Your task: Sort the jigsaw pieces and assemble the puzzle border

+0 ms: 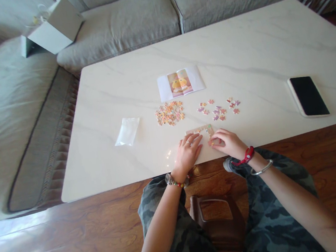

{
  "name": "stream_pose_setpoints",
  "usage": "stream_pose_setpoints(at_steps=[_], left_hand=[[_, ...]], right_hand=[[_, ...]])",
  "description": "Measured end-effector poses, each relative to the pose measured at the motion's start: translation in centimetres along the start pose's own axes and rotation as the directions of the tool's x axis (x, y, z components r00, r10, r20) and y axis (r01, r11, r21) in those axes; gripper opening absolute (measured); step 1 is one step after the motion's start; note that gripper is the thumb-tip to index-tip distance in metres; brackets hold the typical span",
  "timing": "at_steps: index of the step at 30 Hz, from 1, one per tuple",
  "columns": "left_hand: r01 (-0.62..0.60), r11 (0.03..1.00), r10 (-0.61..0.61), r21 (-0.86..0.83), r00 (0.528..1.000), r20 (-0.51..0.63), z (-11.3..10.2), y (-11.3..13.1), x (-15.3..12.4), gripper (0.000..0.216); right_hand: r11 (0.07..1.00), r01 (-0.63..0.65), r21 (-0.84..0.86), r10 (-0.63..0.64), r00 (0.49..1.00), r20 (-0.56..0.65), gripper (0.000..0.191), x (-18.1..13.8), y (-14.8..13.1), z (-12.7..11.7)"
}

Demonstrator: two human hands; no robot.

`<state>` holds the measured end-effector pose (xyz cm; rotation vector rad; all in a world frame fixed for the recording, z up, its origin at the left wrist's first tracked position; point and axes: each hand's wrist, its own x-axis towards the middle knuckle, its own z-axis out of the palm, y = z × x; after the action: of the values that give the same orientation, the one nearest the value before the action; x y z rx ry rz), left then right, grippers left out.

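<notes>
My left hand [188, 151] lies flat on the white table [116, 157] with its fingers stretched out, resting beside a small assembled strip of jigsaw pieces [199, 130]. My right hand [229, 142] is curled next to it, its fingertips pinched on a small puzzle piece [211, 142] at the strip's right end. A heap of loose pieces [169, 113] lies just beyond the hands. A scattered group of pieces [218, 109] lies to the heap's right. A printed picture sheet [180, 83] sits farther back.
An empty clear plastic bag [127, 131] lies left of the heap. A black phone [308, 96] lies at the table's right. A grey sofa [130, 20] wraps the far side and left, with a white box [53, 25] on it. A brown stool [218, 222] is between my knees.
</notes>
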<state>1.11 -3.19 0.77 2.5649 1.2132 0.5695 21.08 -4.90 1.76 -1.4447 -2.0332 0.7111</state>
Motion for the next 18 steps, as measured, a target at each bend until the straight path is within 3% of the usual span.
stream_pose_setpoints(at_steps=[3, 7, 12, 18], left_hand=[[0.091, 0.996, -0.092, -0.022, 0.994, -0.059, -0.7, -1.8, -0.6, 0.029], [0.117, 0.991, -0.121, -0.063, 0.991, -0.056, -1.4, -3.1, -1.4, 0.024], [0.092, 0.993, -0.094, -0.08, 0.995, -0.031, -1.5, -3.0, -2.0, 0.023], [0.08, 0.994, -0.082, -0.072, 0.996, -0.026, -1.4, -2.8, -2.0, 0.024]], right_hand=[[1.0, 0.028, -0.01, -0.028, 0.999, -0.018, 0.011, 0.7, -0.9, 0.9], [0.997, 0.065, -0.041, -0.066, 0.998, -0.021, 0.011, 1.6, -1.9, 2.8], [0.995, 0.062, -0.075, -0.061, 0.998, 0.017, 0.008, 2.3, -2.1, 4.5], [0.997, 0.039, -0.066, -0.041, 0.999, -0.019, 0.006, 2.3, -2.0, 4.4]])
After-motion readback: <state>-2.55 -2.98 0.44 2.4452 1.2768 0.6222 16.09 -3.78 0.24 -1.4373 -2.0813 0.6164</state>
